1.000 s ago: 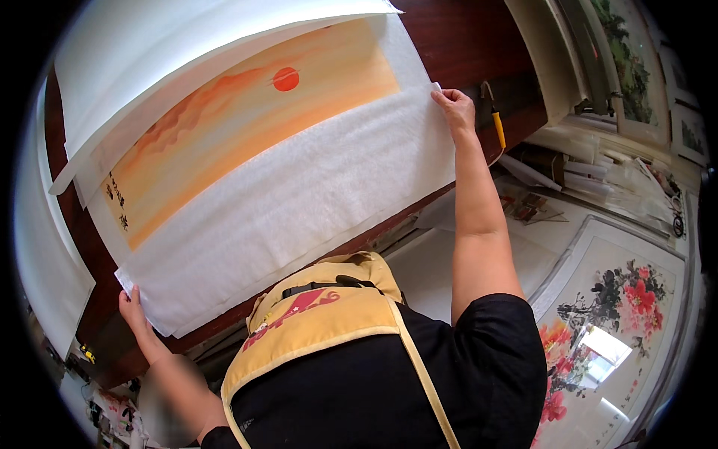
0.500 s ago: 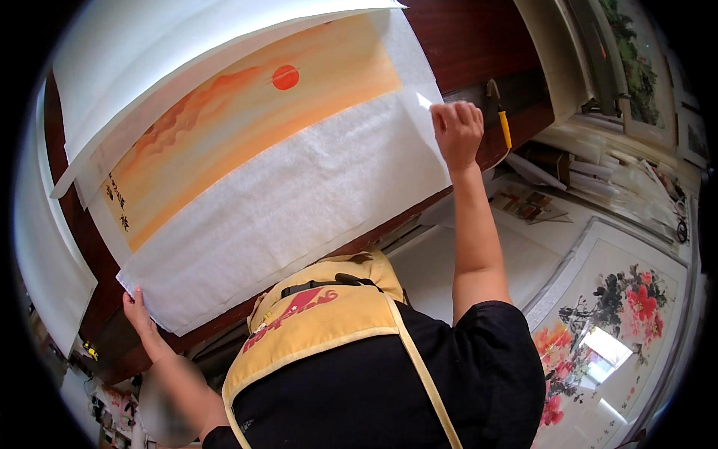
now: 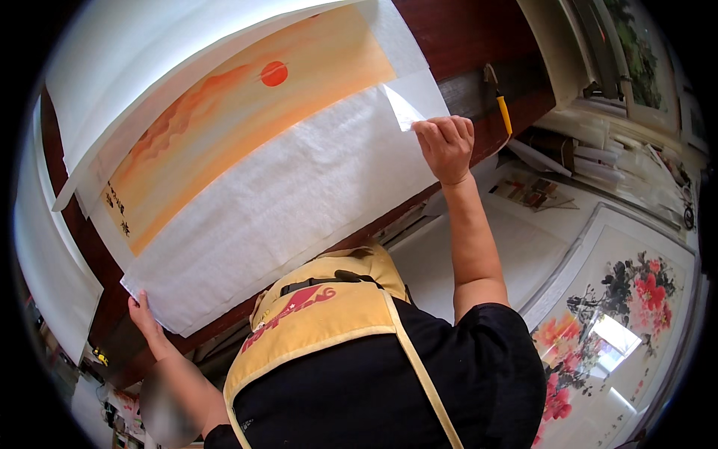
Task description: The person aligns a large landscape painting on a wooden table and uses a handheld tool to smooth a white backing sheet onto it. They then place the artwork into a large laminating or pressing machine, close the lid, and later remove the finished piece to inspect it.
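A landscape painting (image 3: pixel 247 112) with an orange sky and a red sun lies on the table. A thin white paper sheet (image 3: pixel 292 187) runs along its near side. My right hand (image 3: pixel 449 148) is closed in a pinch on the sheet's right end, where a lifted, folded corner (image 3: pixel 404 112) shows bright white. My left hand (image 3: pixel 146 316) grips the sheet's near left corner, its thumb and fingers at the edge; the fingers beneath are hidden. Between my hands the sheet lies nearly flat, with faint wrinkles.
A large white paper roll or curled sheet (image 3: pixel 187 45) covers the far side of the painting. A yellow-handled tool (image 3: pixel 503 116) lies right on the dark red table (image 3: pixel 479 34). A framed flower painting (image 3: pixel 583 277) is at the lower right, below rolled papers (image 3: pixel 598 157).
My right hand has drawn slightly nearer to me, and the lifted corner is now larger and folded further over the sheet. The left hand keeps its hold with little movement.
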`<action>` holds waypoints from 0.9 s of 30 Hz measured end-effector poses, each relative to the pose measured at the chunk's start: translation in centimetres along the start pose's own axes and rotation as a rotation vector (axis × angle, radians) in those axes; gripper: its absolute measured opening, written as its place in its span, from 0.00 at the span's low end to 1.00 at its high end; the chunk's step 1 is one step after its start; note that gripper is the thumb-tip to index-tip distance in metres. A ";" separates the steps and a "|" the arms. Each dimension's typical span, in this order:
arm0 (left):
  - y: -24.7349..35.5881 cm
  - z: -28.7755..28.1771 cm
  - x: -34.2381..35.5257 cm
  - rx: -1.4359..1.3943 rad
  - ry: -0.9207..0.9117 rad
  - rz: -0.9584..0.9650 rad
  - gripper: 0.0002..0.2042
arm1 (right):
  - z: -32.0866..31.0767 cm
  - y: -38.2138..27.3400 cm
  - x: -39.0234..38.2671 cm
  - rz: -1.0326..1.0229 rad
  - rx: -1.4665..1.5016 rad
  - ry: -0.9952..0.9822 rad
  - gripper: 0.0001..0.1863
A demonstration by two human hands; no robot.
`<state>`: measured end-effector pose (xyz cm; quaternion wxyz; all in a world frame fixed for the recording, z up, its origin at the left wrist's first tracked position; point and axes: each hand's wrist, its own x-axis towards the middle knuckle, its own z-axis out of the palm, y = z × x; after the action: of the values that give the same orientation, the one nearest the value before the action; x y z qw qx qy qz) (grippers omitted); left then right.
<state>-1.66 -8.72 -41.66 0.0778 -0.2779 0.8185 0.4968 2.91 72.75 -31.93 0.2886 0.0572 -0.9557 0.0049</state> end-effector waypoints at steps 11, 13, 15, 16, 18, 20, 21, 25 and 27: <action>-0.4 0.4 -0.3 -0.006 0.065 0.011 0.11 | 1.7 3.0 -0.6 0.394 0.097 0.110 0.07; -0.1 0.8 -0.5 0.009 0.081 0.020 0.11 | 2.8 3.5 -0.7 0.553 0.207 0.129 0.07; 0.2 1.1 -0.9 0.025 0.098 0.025 0.12 | 4.2 4.5 -0.7 0.704 0.330 0.160 0.08; 0.3 1.3 -0.9 0.028 0.113 0.028 0.12 | 5.0 5.2 -0.8 0.781 0.390 0.177 0.09; 0.4 1.5 -1.0 0.035 0.144 0.032 0.12 | 6.6 7.0 -0.9 0.994 0.530 0.126 0.10; 0.4 1.5 -1.0 0.036 0.132 0.028 0.12 | 7.6 8.2 -0.6 1.147 0.613 0.055 0.11; 0.3 1.3 -1.1 0.036 0.130 0.027 0.12 | 7.9 8.7 -0.4 1.190 0.552 0.018 0.13; 0.0 1.0 -0.8 0.065 0.125 0.038 0.12 | 8.9 10.0 -0.4 1.221 0.506 -0.093 0.16; -0.2 0.8 -0.7 0.082 0.118 0.049 0.12 | 9.2 10.5 -0.5 1.248 0.503 -0.115 0.17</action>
<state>-1.09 -7.81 -41.95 0.0287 -0.2829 0.8479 0.4475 -2.95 82.81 -39.62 0.1582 -0.4398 -0.7934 0.3900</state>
